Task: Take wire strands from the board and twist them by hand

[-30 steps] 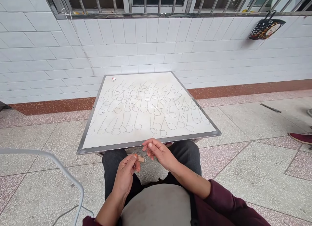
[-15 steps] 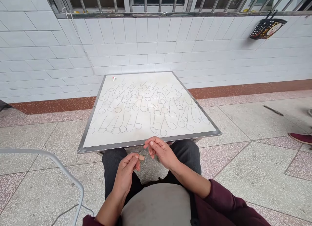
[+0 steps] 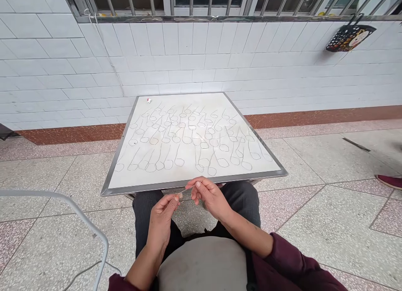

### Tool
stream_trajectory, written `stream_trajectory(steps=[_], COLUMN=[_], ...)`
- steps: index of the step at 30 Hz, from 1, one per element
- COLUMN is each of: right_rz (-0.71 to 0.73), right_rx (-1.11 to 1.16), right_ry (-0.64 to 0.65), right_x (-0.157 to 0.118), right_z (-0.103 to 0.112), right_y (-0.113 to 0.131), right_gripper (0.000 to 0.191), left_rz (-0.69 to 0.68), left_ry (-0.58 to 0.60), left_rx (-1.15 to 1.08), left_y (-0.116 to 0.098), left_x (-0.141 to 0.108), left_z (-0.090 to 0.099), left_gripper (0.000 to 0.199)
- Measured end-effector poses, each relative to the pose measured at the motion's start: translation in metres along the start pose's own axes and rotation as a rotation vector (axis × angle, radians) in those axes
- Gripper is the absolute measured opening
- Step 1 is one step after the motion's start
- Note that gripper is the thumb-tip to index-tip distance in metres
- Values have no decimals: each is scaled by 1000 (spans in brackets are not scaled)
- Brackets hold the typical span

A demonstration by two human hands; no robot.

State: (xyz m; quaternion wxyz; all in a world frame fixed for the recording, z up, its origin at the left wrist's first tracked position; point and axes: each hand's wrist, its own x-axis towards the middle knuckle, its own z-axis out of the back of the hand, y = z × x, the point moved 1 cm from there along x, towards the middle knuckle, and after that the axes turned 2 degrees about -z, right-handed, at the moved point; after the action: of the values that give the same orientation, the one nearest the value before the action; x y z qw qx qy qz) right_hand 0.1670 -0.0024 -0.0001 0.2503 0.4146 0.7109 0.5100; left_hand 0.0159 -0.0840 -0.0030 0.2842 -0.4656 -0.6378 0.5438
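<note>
Above the near edge of the steel-framed white board (image 3: 194, 182), the left hand (image 3: 163, 213) and right hand (image 3: 209, 197) now pinch a thin wire (image 3: 185, 192) between nearly closed fingertips, the tan piece no longer showing.

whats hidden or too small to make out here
Head view:
- thin wire ends: hidden by the left hand and right hand
- red-and-white object on the board: too small to identify
- loop shapes on the board: too small to tell if drawn
- maroon shoe: cut off by right edge
</note>
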Motion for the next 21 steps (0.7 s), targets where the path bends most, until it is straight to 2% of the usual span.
stream_trajectory(steps=[6,14,21], right_rz=[-21,-56,-37], right_rx=[20,56,56], right_ry=[-18,-41,15], right_x=[-1,-3,-4], right_z=[-4,-11,-11], right_y=[-5,-7,-9], right_gripper=[25,26,24], left_rz=[-18,31,69], left_ry=[-50,-75,-118], left_rx=[-89,-219,-350], left_y=[5,6,3], left_x=[1,0,1], left_z=[1,-1,1], left_gripper=[22,27,31])
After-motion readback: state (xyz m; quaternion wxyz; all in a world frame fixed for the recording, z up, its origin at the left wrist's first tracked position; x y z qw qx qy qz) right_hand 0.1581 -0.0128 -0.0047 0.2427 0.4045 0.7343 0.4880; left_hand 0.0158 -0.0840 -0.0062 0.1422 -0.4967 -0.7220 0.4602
